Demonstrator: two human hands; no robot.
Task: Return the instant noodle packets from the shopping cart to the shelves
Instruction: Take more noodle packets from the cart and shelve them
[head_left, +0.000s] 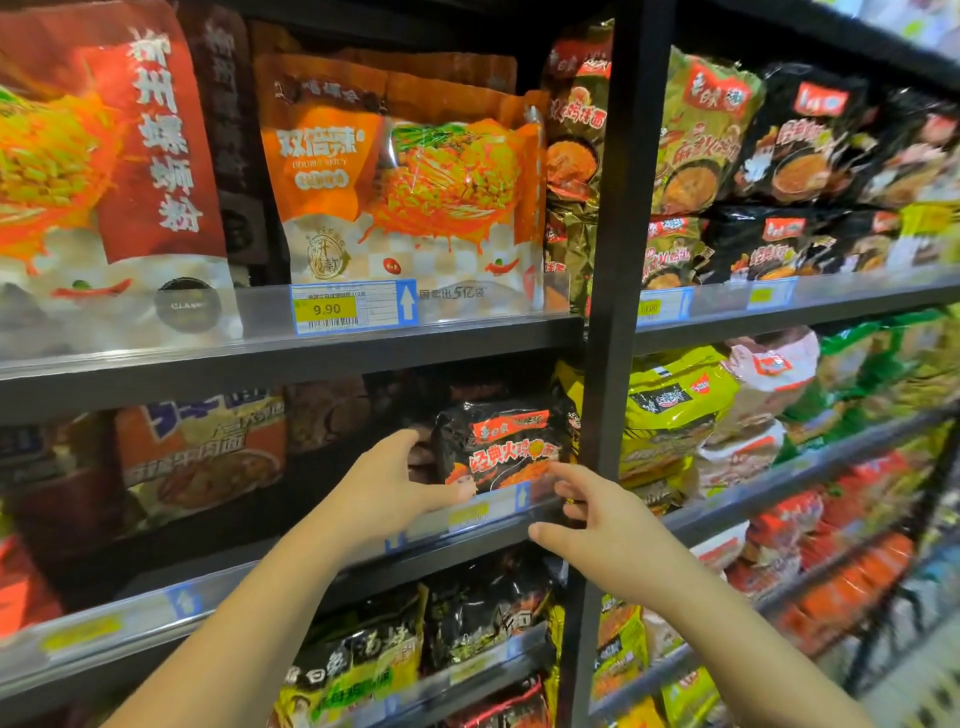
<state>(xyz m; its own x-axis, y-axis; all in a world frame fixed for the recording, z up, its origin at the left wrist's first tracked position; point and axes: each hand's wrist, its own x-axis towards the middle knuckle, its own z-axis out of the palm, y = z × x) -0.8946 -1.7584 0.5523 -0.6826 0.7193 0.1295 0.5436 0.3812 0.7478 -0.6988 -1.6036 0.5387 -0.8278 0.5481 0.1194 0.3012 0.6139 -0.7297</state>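
A black instant noodle packet (501, 441) with a red label band and orange characters stands upright on the middle shelf (322, 564), just left of the black vertical post (615, 234) that divides the two shelf bays. The left hand (387, 486) is at the packet's left edge: its fingers curl round that side near the top and the thumb lies across the lower front corner, so the hand grips the packet. The right hand (597, 519) is at the lower right corner, its fingers spread and relaxed, the fingertips at or just beside the wrapper and the clear price rail (488, 512) along the shelf's front (whether they actually touch the packet cannot be told). Both bare forearms reach up from the bottom of the view. Left of the packet on the same shelf stands an orange and blue noodle bag (208, 447), and behind it the shelf is dark. The shelf above carries large orange pouches (405, 176), with a price tag (327, 309) reading 9.90 on its rail below them. The shelf below holds more black packets (483, 613) and yellow-green ones. In the bay to the right of the post, green, black and red packets (800, 140) fill several levels, blurred towards the edge.
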